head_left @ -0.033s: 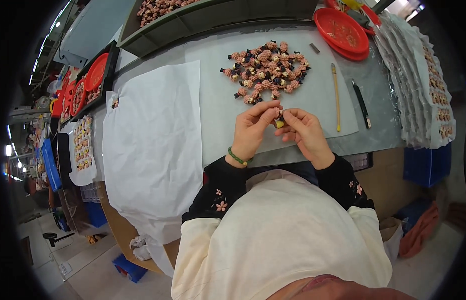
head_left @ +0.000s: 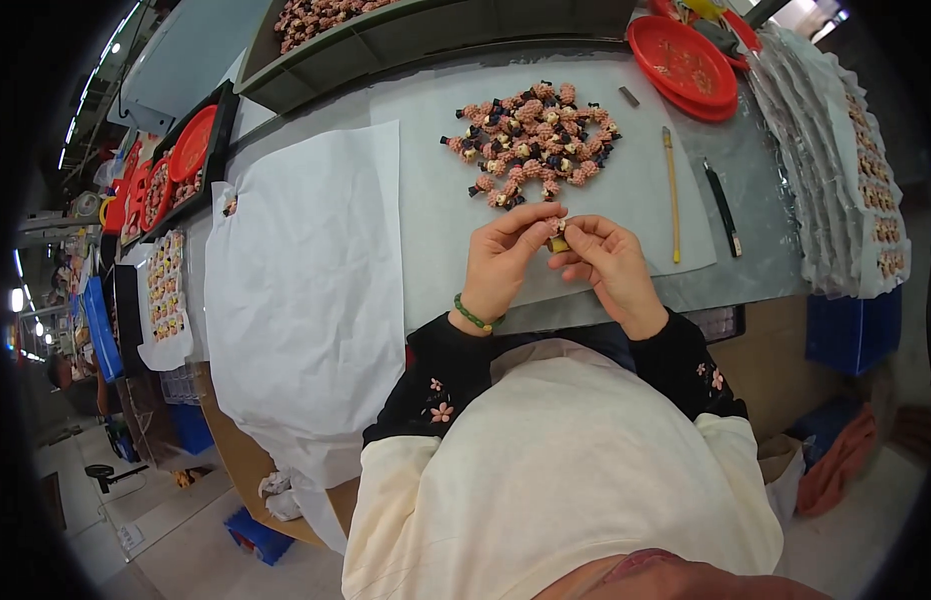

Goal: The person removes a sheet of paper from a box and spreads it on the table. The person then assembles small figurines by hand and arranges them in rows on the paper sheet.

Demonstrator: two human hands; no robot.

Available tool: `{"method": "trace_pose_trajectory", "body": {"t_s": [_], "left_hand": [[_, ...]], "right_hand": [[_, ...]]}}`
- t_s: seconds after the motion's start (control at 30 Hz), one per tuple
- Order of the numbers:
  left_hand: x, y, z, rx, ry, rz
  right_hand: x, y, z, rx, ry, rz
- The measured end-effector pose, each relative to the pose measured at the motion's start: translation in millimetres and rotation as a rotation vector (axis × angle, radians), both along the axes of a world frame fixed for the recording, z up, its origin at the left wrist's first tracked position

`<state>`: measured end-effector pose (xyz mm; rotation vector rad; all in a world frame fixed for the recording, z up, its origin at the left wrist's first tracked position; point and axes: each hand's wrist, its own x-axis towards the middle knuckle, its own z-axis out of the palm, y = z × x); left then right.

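Observation:
Between my fingertips is a small figurine (head_left: pixel 557 228) with pink bumpy hair, a pale face and a yellowish lower part. My left hand (head_left: pixel 503 258) pinches it from the left, a green bead bracelet on that wrist. From the other side my right hand (head_left: pixel 608 262) grips it with thumb and fingers closed. The fingers cover part of the figurine. Just beyond my hands a loose pile of similar figurines (head_left: pixel 536 140), pink with dark parts, lies on the pale sheet (head_left: pixel 436 235).
A brush with a yellow handle (head_left: pixel 673 195) and a black pen-like tool (head_left: pixel 723 208) lie at the right. Red plates (head_left: pixel 683 60) sit behind them. White paper (head_left: pixel 306 280) spreads at the left. A grey bin (head_left: pixel 436 42) stands at the back; stacked plastic trays (head_left: pixel 821 160) are far right.
The figurine has turned slightly between my fingers, and its yellow part now shows differently. Both hands stay in nearly the same place.

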<state>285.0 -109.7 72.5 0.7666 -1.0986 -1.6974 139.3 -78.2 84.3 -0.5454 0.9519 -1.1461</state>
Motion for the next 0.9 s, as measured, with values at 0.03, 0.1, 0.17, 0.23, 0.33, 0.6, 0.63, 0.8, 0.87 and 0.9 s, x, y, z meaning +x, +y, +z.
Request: {"method": "trace_pose_trajectory", "body": {"t_s": [0.03,0.1,0.17,0.23,0.33,0.6,0.63,0.8,0.87,0.9], "left_hand": [[0,0,1,-0.051,0.020,-0.006],[-1,2,-3,0.039,0.041,0.016],[-2,2,-6,0.131,0.063,0.039],[-2,2,-7,0.138,0.045,0.056],[-2,3,-6,0.046,-0.004,0.071],[-4,3,-5,0.150,0.304,0.028],[-4,4,-5,0.174,0.332,0.025],[0,7,-9,0.254,0.323,0.008],[3,8,-10,0.235,0.261,0.035],[4,7,-7,0.245,0.263,0.141]], "right_hand": [[1,1,-3,0.001,0.000,0.001],[2,2,-11,-0.291,0.230,-0.088],[4,3,-10,-0.337,0.251,-0.090],[4,4,-11,-0.382,0.271,-0.092],[2,6,-14,-0.374,0.260,-0.096],[10,8,-9,-0.715,0.696,-0.279],[9,7,-9,-0.716,0.697,-0.279],[6,-3,-11,-1.052,1.091,-0.288],[4,-7,-8,-1.058,1.109,-0.221],[2,-10,-7,-1.060,1.127,-0.153]]}}
